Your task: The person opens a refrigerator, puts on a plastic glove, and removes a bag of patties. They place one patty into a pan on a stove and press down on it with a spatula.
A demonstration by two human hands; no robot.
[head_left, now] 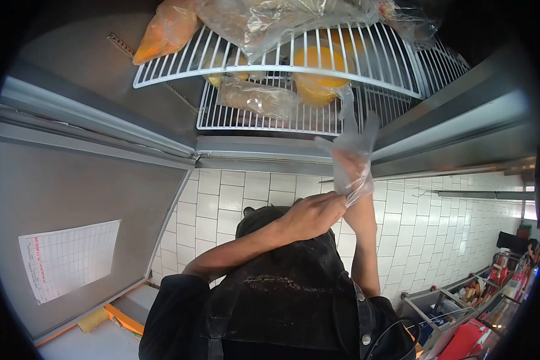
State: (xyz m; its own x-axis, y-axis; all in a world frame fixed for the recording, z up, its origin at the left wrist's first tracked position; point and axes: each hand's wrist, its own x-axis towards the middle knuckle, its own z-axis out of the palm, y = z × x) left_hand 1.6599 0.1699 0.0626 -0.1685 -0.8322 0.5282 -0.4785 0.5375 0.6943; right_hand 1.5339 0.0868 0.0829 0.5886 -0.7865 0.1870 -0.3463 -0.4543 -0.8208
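A clear, loose disposable plastic glove covers my right hand, its thin finger tips standing out beyond my fingers. Inside it my right hand points up toward the fridge shelves, fingers stretched and holding nothing that I can see. At the right wrist, my left hand is closed on the glove's cuff, which bunches in creases between its fingers. Just beyond the gloved hand, on the lower wire shelf, stands a clear bag or tub with yellow-orange contents. A plastic-wrapped pale bundle lies left of it.
Bagged food and a bag of orange pieces rest on the upper wire shelf. An open fridge door with a paper chart stands left. Racks with red items stand at right on white tiles.
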